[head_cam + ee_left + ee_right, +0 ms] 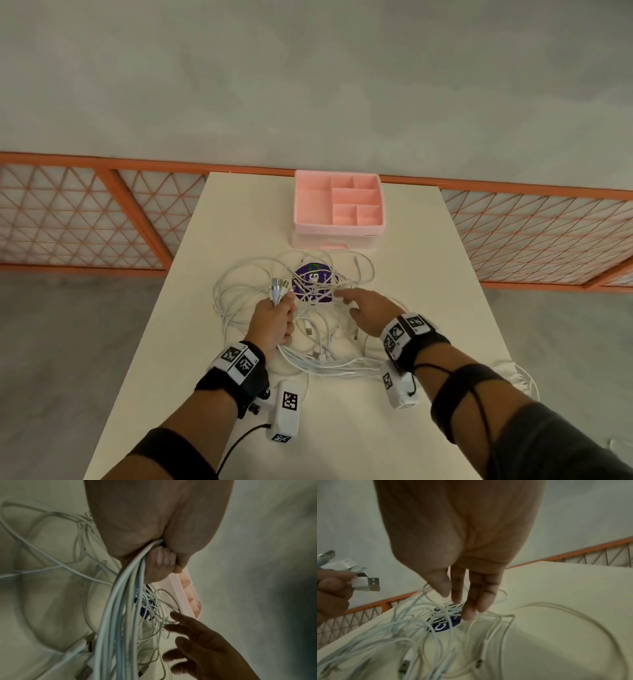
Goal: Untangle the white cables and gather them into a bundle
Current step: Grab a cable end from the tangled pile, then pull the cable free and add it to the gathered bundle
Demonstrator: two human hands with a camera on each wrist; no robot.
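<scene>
A tangle of white cables [308,318] sprawls over the middle of the white table [411,240], partly across a purple round sticker [313,282]. My left hand [275,320] grips several cables in a fist, and their USB plugs [279,287] stick up above it. In the left wrist view the held cables [126,601] run down from the fist. My right hand [363,303] hovers just right of the sticker with its fingers [471,601] straight, tips down among loose cable loops [496,616], holding nothing.
A pink compartment organiser [337,205] stands at the table's far end behind the cables. An orange mesh railing [102,212] runs behind the table. Cable loops [524,380] trail off the table's right edge near my right forearm.
</scene>
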